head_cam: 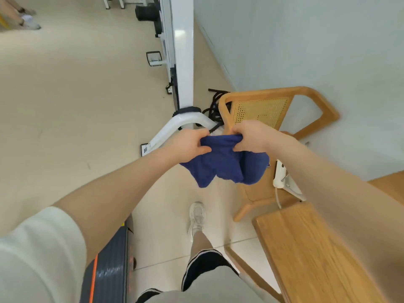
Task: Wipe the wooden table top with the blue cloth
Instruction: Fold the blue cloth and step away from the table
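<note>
The blue cloth [225,162] hangs in the air in front of me, bunched along its top edge. My left hand [188,145] grips its left top edge and my right hand [251,136] grips its right top edge, both with fingers curled into the fabric. The wooden table top [306,248] lies at the lower right, below and to the right of the cloth, partly hidden by my right forearm. The cloth is held over the floor and chair, apart from the table.
A wooden chair [262,110] with a cane back stands beyond the table, a white device [282,176] on its seat. White exercise equipment [181,62] with black cables stands behind it. A dark stepper [109,270] sits at lower left. Another person's feet [28,18] show far left.
</note>
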Demonstrator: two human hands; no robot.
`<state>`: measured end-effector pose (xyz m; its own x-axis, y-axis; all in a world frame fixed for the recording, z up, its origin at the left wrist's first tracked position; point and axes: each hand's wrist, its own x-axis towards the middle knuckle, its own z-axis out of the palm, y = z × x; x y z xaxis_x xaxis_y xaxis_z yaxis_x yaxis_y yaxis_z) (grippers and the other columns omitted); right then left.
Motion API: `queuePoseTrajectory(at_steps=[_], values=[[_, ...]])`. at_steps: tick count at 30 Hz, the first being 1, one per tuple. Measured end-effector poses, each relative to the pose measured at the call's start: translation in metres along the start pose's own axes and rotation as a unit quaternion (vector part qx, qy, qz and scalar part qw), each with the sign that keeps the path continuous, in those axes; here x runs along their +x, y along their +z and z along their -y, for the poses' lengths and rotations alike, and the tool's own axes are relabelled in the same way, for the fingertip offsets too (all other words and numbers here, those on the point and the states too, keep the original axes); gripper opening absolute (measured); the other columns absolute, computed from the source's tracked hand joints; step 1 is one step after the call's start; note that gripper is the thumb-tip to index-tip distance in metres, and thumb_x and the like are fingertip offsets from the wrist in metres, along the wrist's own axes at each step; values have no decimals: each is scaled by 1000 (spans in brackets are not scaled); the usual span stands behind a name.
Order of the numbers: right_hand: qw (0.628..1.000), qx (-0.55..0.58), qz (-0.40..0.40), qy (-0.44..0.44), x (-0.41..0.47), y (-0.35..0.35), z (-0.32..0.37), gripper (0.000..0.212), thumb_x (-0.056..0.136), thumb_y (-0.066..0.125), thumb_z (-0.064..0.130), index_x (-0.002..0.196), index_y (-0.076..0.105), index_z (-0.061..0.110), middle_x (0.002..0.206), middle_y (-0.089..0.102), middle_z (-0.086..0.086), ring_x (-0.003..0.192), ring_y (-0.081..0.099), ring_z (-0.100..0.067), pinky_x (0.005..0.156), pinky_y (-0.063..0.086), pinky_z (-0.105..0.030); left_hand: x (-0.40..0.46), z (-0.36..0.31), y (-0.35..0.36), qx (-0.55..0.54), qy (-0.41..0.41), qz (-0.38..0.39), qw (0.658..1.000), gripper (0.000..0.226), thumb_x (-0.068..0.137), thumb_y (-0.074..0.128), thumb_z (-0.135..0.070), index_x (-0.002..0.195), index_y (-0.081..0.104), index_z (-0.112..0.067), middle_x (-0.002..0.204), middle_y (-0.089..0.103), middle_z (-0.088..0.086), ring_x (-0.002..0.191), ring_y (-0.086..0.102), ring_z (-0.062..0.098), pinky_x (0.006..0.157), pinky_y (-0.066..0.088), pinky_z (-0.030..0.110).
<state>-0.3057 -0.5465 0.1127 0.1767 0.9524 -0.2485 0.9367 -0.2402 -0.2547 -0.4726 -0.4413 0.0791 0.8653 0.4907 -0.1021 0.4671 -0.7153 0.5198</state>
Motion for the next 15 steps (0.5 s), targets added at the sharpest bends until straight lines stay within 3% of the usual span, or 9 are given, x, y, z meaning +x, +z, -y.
queuePoseTrajectory(at_steps=[3,5,6,8,10,13,15], values=[[999,-2,-1,51,63,-16,-45,16,72,60,15,62,47,13,57,43,-2,58,41,-20,50,29,-28,77,27,-14,59,21,-17,998,18,86,60,-27,84,54,-10,90,45,2,90,44,22,77,41,34],[996,55,9,74,100,-34,-74,18,74,61,17,64,46,13,59,42,-2,57,38,-19,52,28,-28,134,41,-28,44,40,-16,998,16,84,61,-24,88,60,-8,112,46,6,106,41,23,91,40,37],[991,95,22,87,116,-46,-87,18,76,60,18,65,46,12,61,42,-2,58,38,-18,53,28,-28,162,44,-37,25,54,-11,998,15,82,61,-22,86,61,-7,113,50,7,106,44,23,91,40,38],[981,159,54,93,145,-70,-110,18,78,58,15,65,45,16,62,43,2,59,39,-16,55,29,-26,212,43,-57,-36,61,-9,997,13,81,58,-18,72,54,-9,83,56,5,78,50,18,72,41,32],[972,208,68,89,169,-93,-136,14,79,56,12,72,51,24,68,53,5,64,49,-13,59,38,-26,258,38,-77,-86,50,-15,995,28,86,57,-12,64,40,-17,61,42,-3,57,38,11,55,32,22],[972,179,26,147,199,-116,-178,20,80,55,19,100,54,19,91,61,-4,87,59,-25,74,47,-40,320,38,-100,-119,65,9,991,31,89,57,-16,66,36,-20,62,41,-5,56,37,9,49,31,13],[977,79,-13,198,216,-123,-201,16,85,49,17,101,50,13,89,57,-6,84,54,-28,70,42,-38,357,41,-110,-94,72,91,989,26,88,61,-27,70,42,-23,66,47,-6,60,43,8,56,35,18]])
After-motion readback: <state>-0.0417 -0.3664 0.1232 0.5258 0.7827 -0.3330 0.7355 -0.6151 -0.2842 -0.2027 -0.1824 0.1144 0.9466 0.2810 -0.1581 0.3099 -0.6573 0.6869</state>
